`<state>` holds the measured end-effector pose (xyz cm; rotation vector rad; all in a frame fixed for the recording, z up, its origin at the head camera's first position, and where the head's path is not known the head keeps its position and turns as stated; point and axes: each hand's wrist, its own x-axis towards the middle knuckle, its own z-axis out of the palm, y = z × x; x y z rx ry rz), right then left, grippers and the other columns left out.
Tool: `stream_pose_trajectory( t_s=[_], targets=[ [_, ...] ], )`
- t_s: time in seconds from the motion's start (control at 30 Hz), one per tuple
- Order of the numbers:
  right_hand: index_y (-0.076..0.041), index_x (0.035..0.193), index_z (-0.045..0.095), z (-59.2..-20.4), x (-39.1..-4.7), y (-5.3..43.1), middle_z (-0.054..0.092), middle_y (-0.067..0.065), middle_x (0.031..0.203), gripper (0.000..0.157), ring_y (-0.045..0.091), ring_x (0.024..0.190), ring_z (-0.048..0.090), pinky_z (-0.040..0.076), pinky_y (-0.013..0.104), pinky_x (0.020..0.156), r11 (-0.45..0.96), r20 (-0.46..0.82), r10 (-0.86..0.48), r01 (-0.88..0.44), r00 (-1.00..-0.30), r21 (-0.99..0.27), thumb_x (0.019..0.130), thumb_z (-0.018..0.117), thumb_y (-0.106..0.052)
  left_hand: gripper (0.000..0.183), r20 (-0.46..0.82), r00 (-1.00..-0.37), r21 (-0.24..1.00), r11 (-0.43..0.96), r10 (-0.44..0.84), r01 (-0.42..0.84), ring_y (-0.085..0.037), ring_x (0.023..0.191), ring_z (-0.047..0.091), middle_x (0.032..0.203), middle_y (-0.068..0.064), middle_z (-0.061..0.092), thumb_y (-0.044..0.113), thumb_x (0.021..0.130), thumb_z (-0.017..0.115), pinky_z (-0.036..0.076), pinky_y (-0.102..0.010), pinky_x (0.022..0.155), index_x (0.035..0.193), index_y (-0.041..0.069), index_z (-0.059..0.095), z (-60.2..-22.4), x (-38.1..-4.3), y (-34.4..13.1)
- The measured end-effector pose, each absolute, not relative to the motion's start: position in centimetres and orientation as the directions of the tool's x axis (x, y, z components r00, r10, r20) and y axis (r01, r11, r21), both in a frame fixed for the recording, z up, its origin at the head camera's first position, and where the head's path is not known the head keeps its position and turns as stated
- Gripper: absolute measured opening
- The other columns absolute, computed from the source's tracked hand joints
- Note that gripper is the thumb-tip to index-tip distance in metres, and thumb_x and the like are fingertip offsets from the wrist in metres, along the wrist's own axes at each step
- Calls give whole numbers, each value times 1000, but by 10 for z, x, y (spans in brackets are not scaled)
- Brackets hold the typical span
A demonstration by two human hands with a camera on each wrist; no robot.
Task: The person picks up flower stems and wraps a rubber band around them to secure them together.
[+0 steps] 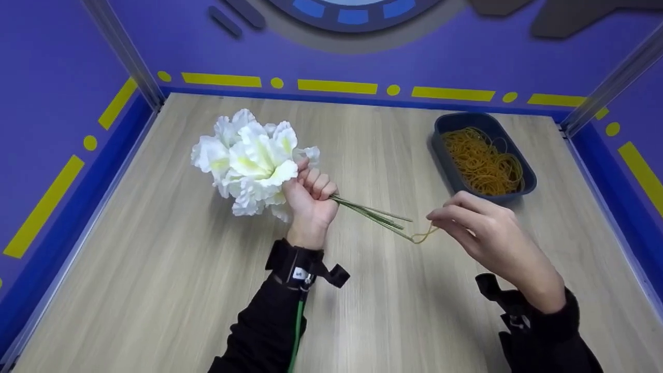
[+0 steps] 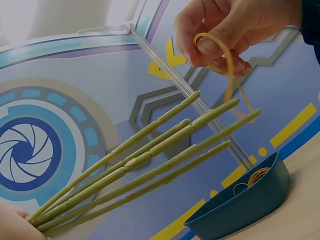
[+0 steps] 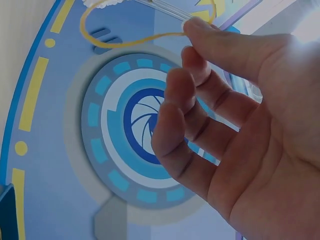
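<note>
My left hand (image 1: 313, 202) grips a bunch of white artificial flowers (image 1: 248, 160) just below the blossoms. Several green stems (image 2: 150, 160) stick out of that fist toward the right, their cut ends spread a little apart. Between thumb and fingertips, my right hand (image 1: 479, 228) pinches a yellow rubber band (image 1: 424, 235). Its loop hangs at the stem ends, and in the head view it overlaps the tip of the lowest stem. The right wrist view shows the rubber band (image 3: 125, 44) as a wide loop held at the thumb tip, the other fingers curved.
A dark blue-grey plastic tub (image 1: 443, 166) full of rubber bands (image 1: 481, 160) stands at the back right of the wooden table (image 1: 171, 290). Blue-purple panels (image 1: 342, 62) with yellow marks wall the table at the back and both sides.
</note>
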<state>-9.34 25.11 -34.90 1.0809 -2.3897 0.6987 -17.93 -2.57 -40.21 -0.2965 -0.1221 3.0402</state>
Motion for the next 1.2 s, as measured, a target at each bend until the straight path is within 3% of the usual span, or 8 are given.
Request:
stream_pose_trajectory(
  t_s=[0.13, 0.83, 1.2],
  targets=[
    [-15, 103, 74, -350, -96, 246, 66, -5, 95, 30, 6, 77, 60, 45, 19, 66, 571, 563, -572, -783, -596, -248, 81, 80, 4, 47, -197, -976, -74, -994, 96, -83, -1, 49, 7, 56, 12, 12, 17, 101, 36, 2, -15, 46, 56, 20, 23, -401, -178, -22],
    [-17, 99, 73, -354, -112, 218, 64, -8, 88, 7, 2, 70, 57, 46, 24, 57, 607, 501, -601, -763, -623, -221, 93, 75, -13, 49, -211, -966, 8, -988, 146, -151, -1, 47, 7, 53, 11, 13, 16, 103, 35, 3, -15, 45, 55, 19, 24, -406, -171, 0],
    [-14, 97, 71, -367, -138, 208, 66, -6, 86, 8, 4, 71, 60, 50, 26, 58, 566, 496, -622, -785, -606, -250, 91, 76, -10, 52, -229, -946, 74, -965, 228, -250, -1, 43, 9, 48, 11, 18, 17, 103, 36, 5, -16, 43, 52, 20, 27, -405, -166, 10]
  ],
)
